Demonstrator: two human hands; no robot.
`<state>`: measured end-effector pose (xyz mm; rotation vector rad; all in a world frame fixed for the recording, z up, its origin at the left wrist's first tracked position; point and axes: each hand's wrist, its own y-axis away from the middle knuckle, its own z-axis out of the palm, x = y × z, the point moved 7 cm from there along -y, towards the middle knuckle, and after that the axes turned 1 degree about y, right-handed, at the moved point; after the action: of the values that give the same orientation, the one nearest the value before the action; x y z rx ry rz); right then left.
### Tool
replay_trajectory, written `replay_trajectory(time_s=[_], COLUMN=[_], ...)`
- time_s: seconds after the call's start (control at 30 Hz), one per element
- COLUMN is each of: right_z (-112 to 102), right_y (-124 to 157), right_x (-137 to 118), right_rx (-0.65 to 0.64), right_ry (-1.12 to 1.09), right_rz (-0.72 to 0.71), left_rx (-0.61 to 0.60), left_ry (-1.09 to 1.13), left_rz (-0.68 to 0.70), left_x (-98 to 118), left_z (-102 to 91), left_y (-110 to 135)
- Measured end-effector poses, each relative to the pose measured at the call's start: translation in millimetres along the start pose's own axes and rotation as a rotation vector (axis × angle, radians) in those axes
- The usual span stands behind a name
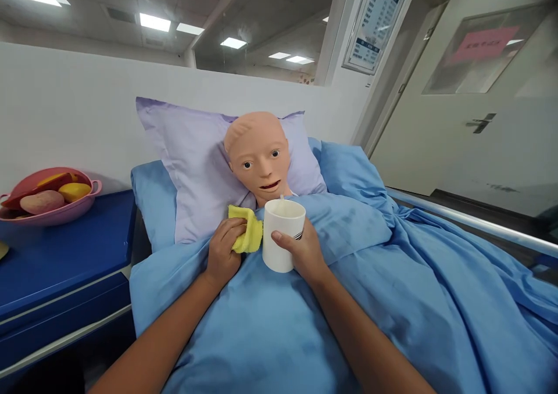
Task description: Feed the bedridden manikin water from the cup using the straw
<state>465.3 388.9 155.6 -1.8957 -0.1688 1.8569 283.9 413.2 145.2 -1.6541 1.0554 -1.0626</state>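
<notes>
Head view: right hand point(308, 251) is wrapping fingers round white mug point(274, 257), dark lines showing; left fingers point(231, 231) are clutching bunched yellow cloth point(248, 234); pink basket point(65, 212) is holding fruit point(42, 202).

No wording can be read clearly. At far right, a pink sign point(487, 43) on the door point(488, 156) carries one row of dark characters, too blurred to make out. Left of it, a framed notice point(378, 16) on the wall point(344, 106) holds lines of illegibly small print.
</notes>
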Motion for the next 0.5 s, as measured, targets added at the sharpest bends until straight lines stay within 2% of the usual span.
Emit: replay_trajectory(time_s=[0.5], right_z=[8.4], right_y=[-2.6], right_x=[-1.2], right_rx=[-0.041], right_ry=[0.035], right_rz=[-0.003], left_rx=[-0.017], left_ry=[-0.024], left_rz=[-0.057], left_x=[-2.8], left_z=[0.5], left_y=[-0.3])
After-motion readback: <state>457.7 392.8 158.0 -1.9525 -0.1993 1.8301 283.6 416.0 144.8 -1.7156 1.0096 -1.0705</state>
